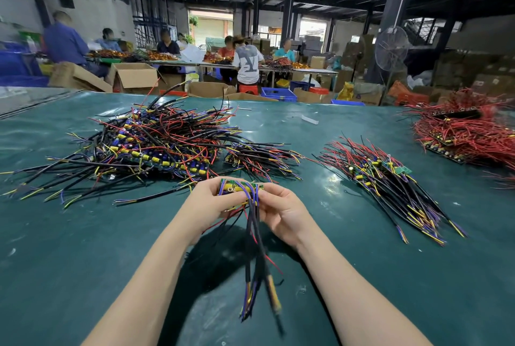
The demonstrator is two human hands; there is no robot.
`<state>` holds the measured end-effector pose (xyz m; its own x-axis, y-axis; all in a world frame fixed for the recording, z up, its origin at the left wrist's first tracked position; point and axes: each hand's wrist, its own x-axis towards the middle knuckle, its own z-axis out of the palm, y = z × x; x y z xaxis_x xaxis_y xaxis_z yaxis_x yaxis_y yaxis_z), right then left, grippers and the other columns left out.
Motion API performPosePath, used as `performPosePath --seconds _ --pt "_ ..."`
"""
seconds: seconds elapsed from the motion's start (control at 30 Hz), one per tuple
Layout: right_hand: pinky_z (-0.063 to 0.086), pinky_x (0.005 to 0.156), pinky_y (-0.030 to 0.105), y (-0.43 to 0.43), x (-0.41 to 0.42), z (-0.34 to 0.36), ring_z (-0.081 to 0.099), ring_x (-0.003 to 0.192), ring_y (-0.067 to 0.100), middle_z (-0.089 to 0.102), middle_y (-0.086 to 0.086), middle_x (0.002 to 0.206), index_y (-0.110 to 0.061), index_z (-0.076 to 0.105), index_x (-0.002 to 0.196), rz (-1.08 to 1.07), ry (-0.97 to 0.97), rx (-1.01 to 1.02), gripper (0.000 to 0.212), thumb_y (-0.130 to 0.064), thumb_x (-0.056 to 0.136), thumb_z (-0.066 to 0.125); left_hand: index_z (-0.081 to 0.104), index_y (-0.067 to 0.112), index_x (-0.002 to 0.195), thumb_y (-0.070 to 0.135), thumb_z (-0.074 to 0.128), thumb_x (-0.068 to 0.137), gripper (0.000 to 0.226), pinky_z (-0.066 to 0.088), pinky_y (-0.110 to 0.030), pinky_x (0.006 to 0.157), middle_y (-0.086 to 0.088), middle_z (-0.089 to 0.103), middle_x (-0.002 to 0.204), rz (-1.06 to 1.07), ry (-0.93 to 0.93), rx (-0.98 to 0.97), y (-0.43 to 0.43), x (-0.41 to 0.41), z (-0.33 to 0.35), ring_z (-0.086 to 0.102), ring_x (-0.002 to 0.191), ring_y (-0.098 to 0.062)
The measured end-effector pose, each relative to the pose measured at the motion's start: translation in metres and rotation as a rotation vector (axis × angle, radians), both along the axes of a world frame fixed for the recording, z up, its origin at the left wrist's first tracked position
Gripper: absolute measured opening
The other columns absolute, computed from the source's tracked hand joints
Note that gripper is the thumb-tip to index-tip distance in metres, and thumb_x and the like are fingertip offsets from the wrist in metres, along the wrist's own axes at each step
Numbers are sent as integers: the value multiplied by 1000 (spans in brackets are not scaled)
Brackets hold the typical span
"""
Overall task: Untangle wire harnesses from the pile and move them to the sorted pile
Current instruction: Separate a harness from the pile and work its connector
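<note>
A wire harness with small green circuit boards and black, red, purple and yellow leads is held above the green table. My left hand grips its board end from the left. My right hand pinches the same end from the right. Its long leads hang down toward me, blurred at the tips. A big tangled pile of harnesses lies behind my left hand. A smaller, more aligned pile lies to the right of my right hand.
A heap of red-wired boards sits at the far right edge of the green table. A white scrap lies mid-table at the back. Beyond the table are cardboard boxes, blue crates, a standing fan and several seated people.
</note>
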<state>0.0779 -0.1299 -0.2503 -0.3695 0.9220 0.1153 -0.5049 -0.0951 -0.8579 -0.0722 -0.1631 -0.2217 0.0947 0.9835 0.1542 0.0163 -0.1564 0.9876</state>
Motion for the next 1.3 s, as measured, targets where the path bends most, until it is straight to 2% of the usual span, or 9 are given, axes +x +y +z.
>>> performPosePath --seconds 0.27,0.43,0.53,0.73,0.9,1.03,1.13,1.23,1.3 --pt "55 65 22 1 -4 -1 69 66 14 72 7 75 -5 75 72 26 46 67 17 -6 67 59 68 9 83 -5 61 81 16 41 -36 78 -19 62 85 2 -65 53 -1 -2 -1 50 80 -25" --pt "56 67 22 -1 -4 2 69 66 13 72 7 74 -6 75 72 116 151 48 34 -21 45 88 66 6 85 -4 58 80 14 50 -18 64 -7 70 79 -118 -169 25 -1 -5 1 63 69 -14" --pt "55 60 19 -3 -4 6 67 59 12 71 6 68 -7 73 69 -5 185 -39 9 -9 60 73 65 10 80 -3 61 82 14 45 -18 65 -6 66 75 41 -106 34 2 -2 1 57 69 -14" --pt "47 46 12 3 -3 3 56 45 0 64 -6 53 -9 60 78 -330 18 -89 21 5 89 49 65 26 63 14 69 80 21 39 -25 67 0 64 66 419 196 47 4 -4 -8 53 64 -13" --pt "48 48 14 4 -8 3 54 43 2 62 -6 51 -9 57 76 -405 -6 -56 23 3 91 46 70 27 60 18 67 83 25 37 -20 62 16 63 54 191 172 -102 5 -15 1 54 56 5" --pt "47 47 11 8 0 2 54 41 0 59 -8 45 -8 54 73 -608 105 -120 25 6 92 45 72 26 53 17 65 84 33 36 -23 63 11 62 56 111 251 -155 6 -24 0 51 64 -10" --pt "47 49 15 14 19 3 54 41 1 57 -8 42 -12 49 73 -723 296 -234 27 3 95 42 69 20 65 14 67 82 19 38 -26 65 1 63 67 269 161 -98 10 -35 0 52 70 -17" --pt "50 54 17 13 23 5 55 50 6 59 -7 45 -13 49 74 -709 305 -234 26 4 93 44 67 17 85 16 68 80 4 42 -35 82 -8 68 94 600 302 -94 12 -48 -6 57 91 -26" --pt "53 54 18 12 17 6 56 56 11 61 -2 50 -12 50 78 -628 285 -236 24 7 91 44 56 20 119 22 66 81 39 36 -42 94 -9 59 120 771 562 -208 11 -54 -11 43 117 -31"
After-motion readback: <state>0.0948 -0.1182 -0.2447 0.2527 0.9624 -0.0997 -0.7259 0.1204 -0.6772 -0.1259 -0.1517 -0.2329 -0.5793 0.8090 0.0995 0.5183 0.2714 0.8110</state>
